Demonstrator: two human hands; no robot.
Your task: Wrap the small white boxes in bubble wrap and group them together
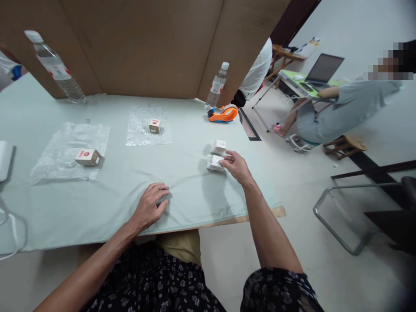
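Observation:
My left hand (151,203) lies on the pale green tablecloth near the front edge, fingers loosely spread and holding nothing. At the right, my right hand (238,167) reaches to a small bubble-wrapped box (215,162), its thumb touching the box's right end and the fingers apart. Just behind stands a second small wrapped box (220,146), close to my index finger. A small brown-and-white box (154,126) with a red mark sits on a flat bubble wrap sheet (136,130). Farther left, a larger similar box (87,157) rests on another bubble wrap sheet (58,151).
An orange tape dispenser (224,114) sits at the back right beside a water bottle (217,86). Another bottle (58,71) stands back left. A cardboard screen (146,47) rises along the back. A white object (4,160) is at the left edge. A person (344,112) sits at a laptop (325,69).

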